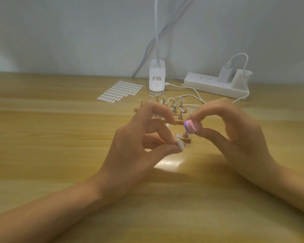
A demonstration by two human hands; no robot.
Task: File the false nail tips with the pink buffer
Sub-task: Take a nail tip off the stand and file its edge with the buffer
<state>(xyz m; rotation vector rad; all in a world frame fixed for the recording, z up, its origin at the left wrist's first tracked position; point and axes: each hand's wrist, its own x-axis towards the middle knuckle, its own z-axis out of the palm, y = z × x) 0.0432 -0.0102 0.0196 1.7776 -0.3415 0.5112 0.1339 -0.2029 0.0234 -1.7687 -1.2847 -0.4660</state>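
Head view. My left hand (140, 137) pinches one pale false nail tip (180, 145) between the thumb and a finger, with the index finger arched above it and touching nothing. My right hand (235, 130) grips the pink buffer (191, 126), forefinger on top and thumb beneath. The buffer is a small block with pink, white and purple bands. It sits just above and to the right of the pinched tip, near it but not touching. Both hands hover over the wooden table (60, 137).

Behind my fingers stands a cluster of small metal holders (174, 106) carrying more tips, on a brown strip (181, 122); motion blur hides how many. One more holder (185, 135) stands just below the buffer. Farther back lie a sheet of adhesive tabs (120, 91), a white clamp lamp base (157, 79) and a white power strip (216, 85) with a charger (224, 73) plugged in.
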